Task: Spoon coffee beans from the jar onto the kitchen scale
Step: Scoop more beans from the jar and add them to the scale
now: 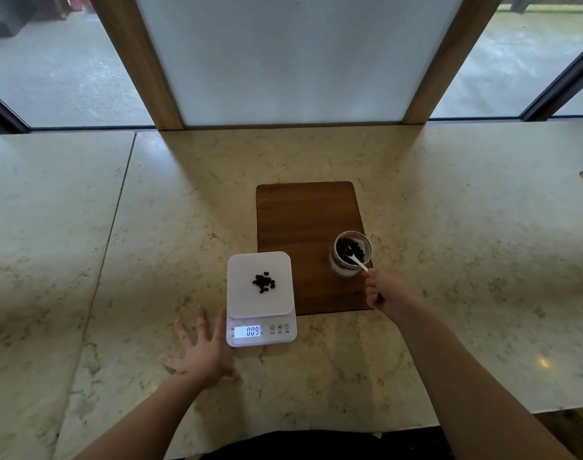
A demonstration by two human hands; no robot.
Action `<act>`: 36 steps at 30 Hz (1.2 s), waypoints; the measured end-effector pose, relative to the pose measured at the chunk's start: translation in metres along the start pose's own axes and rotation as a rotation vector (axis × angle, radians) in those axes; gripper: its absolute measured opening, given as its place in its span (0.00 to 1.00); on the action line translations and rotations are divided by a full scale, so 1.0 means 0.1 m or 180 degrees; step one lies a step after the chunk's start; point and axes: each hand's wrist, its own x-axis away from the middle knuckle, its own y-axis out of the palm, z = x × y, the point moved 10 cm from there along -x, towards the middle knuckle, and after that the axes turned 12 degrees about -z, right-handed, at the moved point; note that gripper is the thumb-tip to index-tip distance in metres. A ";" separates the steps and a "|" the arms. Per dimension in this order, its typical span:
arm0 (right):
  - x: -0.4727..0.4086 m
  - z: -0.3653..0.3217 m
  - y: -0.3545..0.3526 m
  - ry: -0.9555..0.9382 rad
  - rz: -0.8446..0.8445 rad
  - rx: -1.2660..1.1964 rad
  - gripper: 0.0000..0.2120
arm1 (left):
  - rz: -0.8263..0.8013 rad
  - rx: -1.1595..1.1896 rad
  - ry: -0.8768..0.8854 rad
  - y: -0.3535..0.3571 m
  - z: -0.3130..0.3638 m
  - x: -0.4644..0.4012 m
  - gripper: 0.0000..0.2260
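Pale marble tabletop (449, 200) carried a dark wooden board (303, 220); frosted panel (293, 58) in wooden frame (137, 61) stood behind.

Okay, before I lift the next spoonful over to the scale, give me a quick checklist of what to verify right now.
1. Spoon bowl is down among the beans in the jar: ok.
2. Right hand grips the spoon handle: ok.
3. Jar stands upright on the wooden board: ok.
4. Scale is on, display lit, reads 009: ok.
5. Beans on the platform sit near its centre, none spilled: ok.
6. Left hand steadies the scale: cannot tell; it lies flat beside it, contact unclear.
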 end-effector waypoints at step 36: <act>0.24 -0.09 0.02 -0.0263 -0.0163 -0.0142 0.12 | 0.0024 0.0016 0.0089 -0.01 0.04 0.07 0.62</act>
